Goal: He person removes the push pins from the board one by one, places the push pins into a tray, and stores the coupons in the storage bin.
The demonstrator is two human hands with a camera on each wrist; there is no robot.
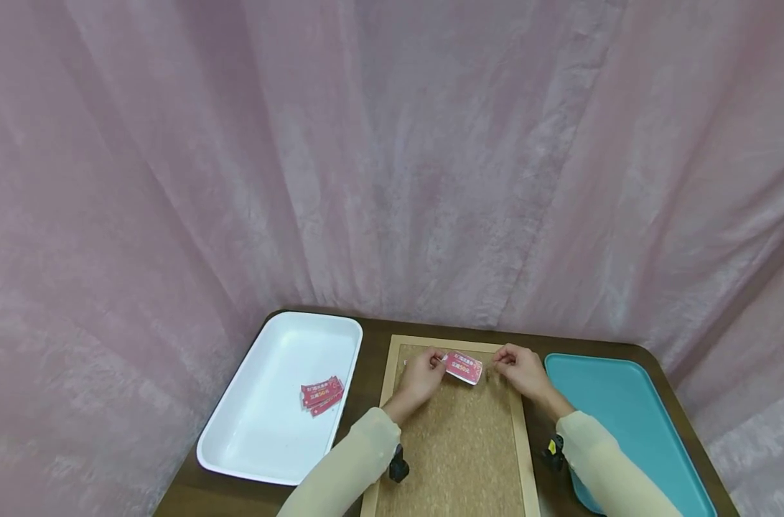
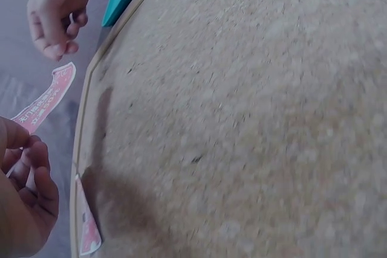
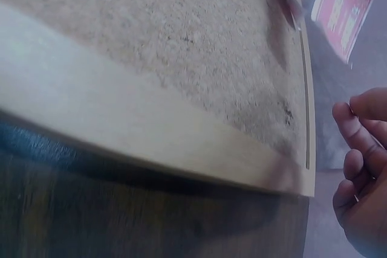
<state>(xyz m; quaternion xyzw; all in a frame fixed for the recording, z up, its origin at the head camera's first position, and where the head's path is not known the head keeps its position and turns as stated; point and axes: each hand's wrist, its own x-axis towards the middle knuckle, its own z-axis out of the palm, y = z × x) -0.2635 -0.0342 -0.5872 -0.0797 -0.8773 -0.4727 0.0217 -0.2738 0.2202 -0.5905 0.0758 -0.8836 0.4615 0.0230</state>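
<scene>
My left hand [image 1: 421, 377] pinches a pink-red paper coupon [image 1: 463, 368] by its left end, above the far part of a wood-framed cork board [image 1: 459, 438]. The coupon curves slightly and its printed face shows. To the right, my right hand [image 1: 521, 370] hovers apart from the coupon near the board's far right corner. Its thumb and index fingertip meet, with no object discernible between them. A second coupon [image 2: 89, 234] is at the board's far left corner, mostly hidden by my left hand in the head view.
On the left stands a white tray [image 1: 250, 438] with several overlapping coupons [image 1: 321, 393]. A teal tray [image 1: 624, 409] lies to the right of the board. All rest on a dark wooden table [image 1: 192, 495], with a pink curtain [image 1: 398, 179] behind.
</scene>
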